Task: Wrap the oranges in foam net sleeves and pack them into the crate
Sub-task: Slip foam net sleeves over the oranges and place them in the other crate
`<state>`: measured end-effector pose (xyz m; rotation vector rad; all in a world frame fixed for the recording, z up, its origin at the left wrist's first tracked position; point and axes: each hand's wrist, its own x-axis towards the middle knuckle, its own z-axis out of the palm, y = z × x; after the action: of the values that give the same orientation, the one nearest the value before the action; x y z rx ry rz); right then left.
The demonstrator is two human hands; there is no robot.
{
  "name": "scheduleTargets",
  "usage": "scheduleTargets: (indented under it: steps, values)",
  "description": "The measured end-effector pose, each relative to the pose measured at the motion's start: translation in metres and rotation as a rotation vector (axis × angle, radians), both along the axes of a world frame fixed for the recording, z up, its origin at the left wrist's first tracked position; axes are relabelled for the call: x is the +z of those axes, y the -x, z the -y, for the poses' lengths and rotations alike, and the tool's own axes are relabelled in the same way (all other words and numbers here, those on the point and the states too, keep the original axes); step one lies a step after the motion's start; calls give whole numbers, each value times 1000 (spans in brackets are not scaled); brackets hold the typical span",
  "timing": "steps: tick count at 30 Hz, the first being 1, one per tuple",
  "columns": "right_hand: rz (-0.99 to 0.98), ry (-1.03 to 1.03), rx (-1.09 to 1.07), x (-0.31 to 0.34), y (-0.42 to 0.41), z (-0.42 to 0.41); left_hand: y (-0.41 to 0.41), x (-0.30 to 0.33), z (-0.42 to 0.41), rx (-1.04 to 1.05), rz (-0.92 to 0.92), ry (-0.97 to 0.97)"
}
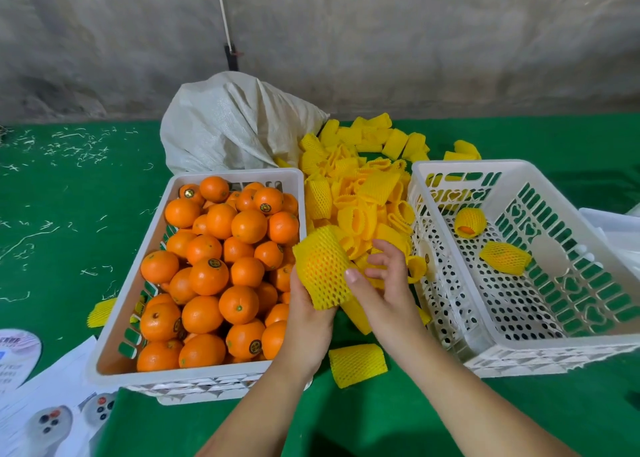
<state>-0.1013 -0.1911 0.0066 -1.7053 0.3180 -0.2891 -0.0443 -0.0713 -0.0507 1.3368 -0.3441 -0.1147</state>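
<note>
Snugly sleeved orange (323, 266) in left hand (308, 314)

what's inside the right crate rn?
In the right crate: two sleeved oranges on the perforated floor; orange peel shows only at one sleeve's open end. The near wall hides part of the floor.

2 crates (194, 380), 3 wrapped oranges (505, 257), 2 hands (308, 314), 1 sack (228, 124)
</note>
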Motion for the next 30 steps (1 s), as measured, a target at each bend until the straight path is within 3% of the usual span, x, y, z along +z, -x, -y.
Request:
scheduleTargets:
  steps: [2, 5, 9, 12, 15, 20, 25, 30]
  values:
    - [-86, -115, 108, 0, -6, 0, 4, -1, 3, -62, 95, -111]
    - [-61, -53, 158, -7, -10, 1, 7, -2, 3, -162, 85, -230]
    - [10, -80, -13, -12, -12, 18, 7, 4, -12, -417, -27, -291]
    - [0, -67, -228, -12, -10, 59, -2, 14, -38, -234, -41, -328]
    - [-27, 104, -416, -14, -1, 114, -30, 14, -74, 77, 110, -654]
    - [-230, 401, -694, -45, 9, 172, -37, 3, -76, -177, 322, -1134]
    - [-610, 389, -538, -76, 5, 182, -35, -10, -67, -241, 193, -1048]
    - [-526, 697, -420, -76, 8, 181, -29, -6, -71, -324, 256, -1235]
